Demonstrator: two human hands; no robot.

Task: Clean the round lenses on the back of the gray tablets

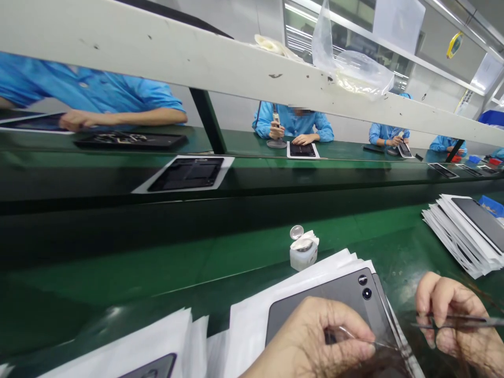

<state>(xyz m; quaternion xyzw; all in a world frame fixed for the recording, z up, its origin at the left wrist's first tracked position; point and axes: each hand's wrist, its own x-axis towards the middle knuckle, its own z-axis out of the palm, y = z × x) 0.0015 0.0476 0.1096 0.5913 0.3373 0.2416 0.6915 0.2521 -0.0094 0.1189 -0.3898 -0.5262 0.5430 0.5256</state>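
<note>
Dark grey tablet (323, 304), back up, two camera lenses (364, 286) at upper right corner, lying angled on white sheets (252, 336), bottom centre of frame. Steel tweezers (460, 322) lower right, near level, tips toward tablet's right edge. Thin metal tip (378, 343) over tablet's lower right.

I see a small white plastic jar (303, 252) on the green bench mat (118, 273), a stack of white-sheeted tablets (460, 236), and blue-smocked co-workers (293, 123) beyond.

Here's a charcoal-grey tablet (315, 310) on crisp white sheets (252, 336), glossy green table (118, 273), bright blue work coats (90, 86) opposite, white beam (157, 58) flecked black!
</note>
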